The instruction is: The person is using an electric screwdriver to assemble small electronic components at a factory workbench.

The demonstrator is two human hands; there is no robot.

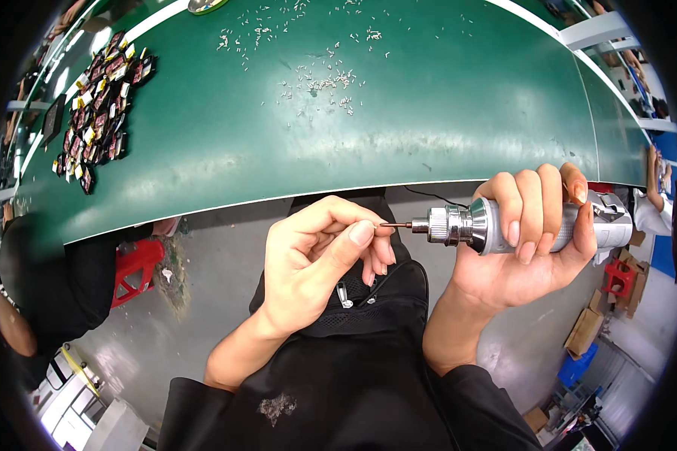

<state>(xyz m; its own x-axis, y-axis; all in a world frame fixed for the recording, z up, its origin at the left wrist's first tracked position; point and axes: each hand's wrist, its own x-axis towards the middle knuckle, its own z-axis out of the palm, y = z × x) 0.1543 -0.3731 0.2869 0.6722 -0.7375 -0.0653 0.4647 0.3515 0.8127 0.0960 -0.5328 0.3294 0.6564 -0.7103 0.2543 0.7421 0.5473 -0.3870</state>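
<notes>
My right hand (530,233) is wrapped round the grey body of an electric screwdriver (493,225), which lies level with its thin bit (399,225) toward the left. At the bit's tip, the thumb and forefinger of my left hand (316,255) are pinched together. Whatever sits between those fingertips is too small to make out. Both hands are in the air over my lap, just on the near side of the green table (429,143). Many tiny silvery pieces, apparently screws (331,81), lie scattered on the tabletop beyond them.
A heap of small black items with yellow and white parts (98,113) covers the table's left side. A dark cable (432,195) runs near the table's edge. Red stools (137,272) stand on the floor. A person in dark clothing (60,278) is at the left, and cardboard boxes (583,331) lie at the right.
</notes>
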